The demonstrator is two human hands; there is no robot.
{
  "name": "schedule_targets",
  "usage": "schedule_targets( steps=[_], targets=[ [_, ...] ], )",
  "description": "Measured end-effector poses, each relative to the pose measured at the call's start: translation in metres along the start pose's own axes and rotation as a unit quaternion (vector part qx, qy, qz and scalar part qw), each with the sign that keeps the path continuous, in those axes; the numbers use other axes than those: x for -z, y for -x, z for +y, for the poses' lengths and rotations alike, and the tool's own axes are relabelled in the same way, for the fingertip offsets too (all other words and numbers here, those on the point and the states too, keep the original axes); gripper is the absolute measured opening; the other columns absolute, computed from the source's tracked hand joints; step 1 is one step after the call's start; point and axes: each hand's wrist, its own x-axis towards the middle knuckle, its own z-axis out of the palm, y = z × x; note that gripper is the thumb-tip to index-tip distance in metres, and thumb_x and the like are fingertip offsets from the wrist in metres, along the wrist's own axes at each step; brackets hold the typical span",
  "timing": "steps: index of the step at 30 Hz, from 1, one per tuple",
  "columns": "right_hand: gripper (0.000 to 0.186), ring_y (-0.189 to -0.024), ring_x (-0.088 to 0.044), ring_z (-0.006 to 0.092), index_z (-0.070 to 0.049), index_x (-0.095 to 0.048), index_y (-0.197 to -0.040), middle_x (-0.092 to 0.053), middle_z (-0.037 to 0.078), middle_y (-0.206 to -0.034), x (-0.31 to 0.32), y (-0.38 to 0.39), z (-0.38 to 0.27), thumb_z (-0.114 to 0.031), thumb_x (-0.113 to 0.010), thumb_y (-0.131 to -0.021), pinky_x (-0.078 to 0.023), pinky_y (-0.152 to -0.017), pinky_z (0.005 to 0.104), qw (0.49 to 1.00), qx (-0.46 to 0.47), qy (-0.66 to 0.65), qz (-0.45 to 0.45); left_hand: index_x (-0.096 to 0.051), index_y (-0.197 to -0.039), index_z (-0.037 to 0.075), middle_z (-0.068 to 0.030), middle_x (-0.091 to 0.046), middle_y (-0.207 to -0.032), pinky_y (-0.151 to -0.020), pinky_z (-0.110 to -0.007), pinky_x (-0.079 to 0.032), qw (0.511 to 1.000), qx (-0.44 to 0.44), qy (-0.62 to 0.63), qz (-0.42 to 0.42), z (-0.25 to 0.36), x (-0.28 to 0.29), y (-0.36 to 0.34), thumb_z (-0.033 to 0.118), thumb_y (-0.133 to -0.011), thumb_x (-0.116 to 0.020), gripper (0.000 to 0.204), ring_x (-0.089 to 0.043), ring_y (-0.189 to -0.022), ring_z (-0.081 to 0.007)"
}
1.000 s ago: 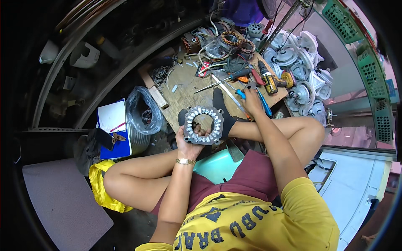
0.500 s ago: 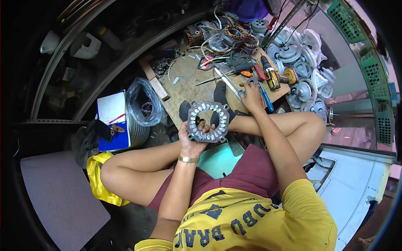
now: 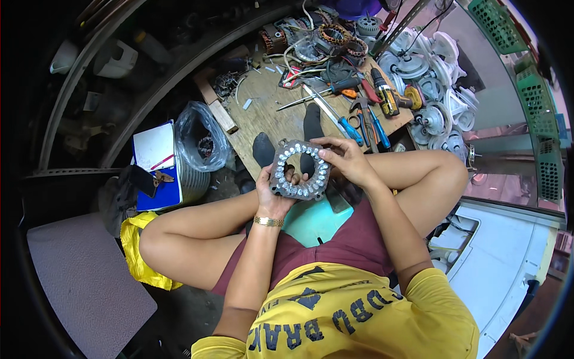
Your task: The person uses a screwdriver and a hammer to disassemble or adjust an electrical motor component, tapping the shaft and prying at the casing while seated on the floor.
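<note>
My left hand [image 3: 273, 200] holds a square metal stator core [image 3: 285, 185] from below on its left side, with fingers curled into the ring, which has white-lined slots. My right hand [image 3: 342, 158] grips the same core at its upper right, with the thumb on the ring. Just beyond lie a blue-handled screwdriver [image 3: 350, 131], a hammer [image 3: 365, 115] and pliers with blue handles [image 3: 378, 131] on the worn wooden board [image 3: 263, 102].
Copper-wound stators [image 3: 333, 35], a yellow drill [image 3: 385, 96] and white plastic parts [image 3: 433, 119] crowd the back and right. At left are a plastic-bagged bin [image 3: 200, 143], a notebook [image 3: 152, 149] and a phone [image 3: 142, 179]. My crossed legs [image 3: 191, 242] surround a turquoise seat [image 3: 311, 221].
My right hand has left the tools on the board and moved down and left onto the stator core. The core, still in my left hand, has shifted slightly to the right.
</note>
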Motion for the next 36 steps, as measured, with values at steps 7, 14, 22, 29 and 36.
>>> schedule_targets(
  steps=[7, 14, 22, 29, 36],
  targets=[
    [0.033, -0.097, -0.064, 0.0100, 0.003, -0.064, -0.125, -0.070, 0.006, -0.110, 0.000, -0.005, 0.017, -0.015, -0.066, -0.098, -0.053, -0.087, 0.0272, 0.995, -0.054, -0.073, 0.032, -0.064, -0.094, 0.008, -0.0069, -0.061, -0.074, -0.103, -0.054, -0.046, 1.000, 0.007, -0.016, 0.010, 0.004, 0.001, -0.006, 0.037, -0.099, -0.045, 0.035, -0.060, -0.073, -0.0235],
    [0.033, -0.094, -0.065, 0.0094, 0.005, -0.063, -0.123, -0.070, 0.007, -0.108, -0.022, -0.018, 0.020, -0.013, -0.070, -0.096, -0.054, -0.084, 0.0254, 0.986, -0.032, -0.163, 0.001, -0.065, -0.116, 0.009, -0.0068, -0.068, -0.091, -0.099, -0.047, -0.051, 0.997, -0.072, -0.034, 0.020, 0.018, 0.032, -0.002, 0.050, -0.104, -0.042, 0.049, -0.068, -0.089, -0.0261],
    [0.035, -0.100, -0.066, 0.0125, 0.000, -0.061, -0.127, -0.068, 0.007, -0.117, -0.021, -0.037, 0.023, -0.015, -0.068, -0.097, -0.053, -0.092, 0.0286, 0.955, -0.038, -0.293, 0.011, -0.048, -0.147, 0.009, -0.0160, -0.048, -0.150, -0.116, -0.062, -0.031, 0.979, -0.136, -0.135, -0.076, 0.031, 0.002, -0.008, 0.061, -0.096, -0.048, 0.073, -0.040, -0.142, -0.0365],
    [0.034, -0.079, -0.071, 0.0146, 0.000, -0.067, -0.120, -0.073, 0.009, -0.094, 0.015, -0.059, -0.013, -0.027, -0.064, -0.100, -0.059, -0.068, 0.0277, 0.970, -0.137, -0.081, -0.186, -0.050, -0.144, 0.008, -0.0145, -0.048, -0.151, -0.112, -0.058, -0.039, 0.979, -0.163, 0.092, -0.077, 0.029, -0.006, -0.028, 0.048, -0.099, -0.052, 0.060, -0.046, -0.138, -0.0343],
    [0.036, -0.098, -0.071, 0.0383, -0.003, -0.073, -0.106, -0.072, 0.024, -0.104, 0.236, -0.125, 0.016, -0.035, -0.067, -0.089, -0.055, -0.085, 0.0495, 0.725, -0.218, 0.625, 0.191, -0.064, -0.122, 0.003, -0.0159, -0.052, -0.148, -0.108, -0.054, -0.045, 0.983, -0.142, 0.065, -0.092, 0.029, 0.030, -0.067, 0.036, -0.100, -0.054, 0.041, -0.052, -0.134, -0.0318]
  ],
)
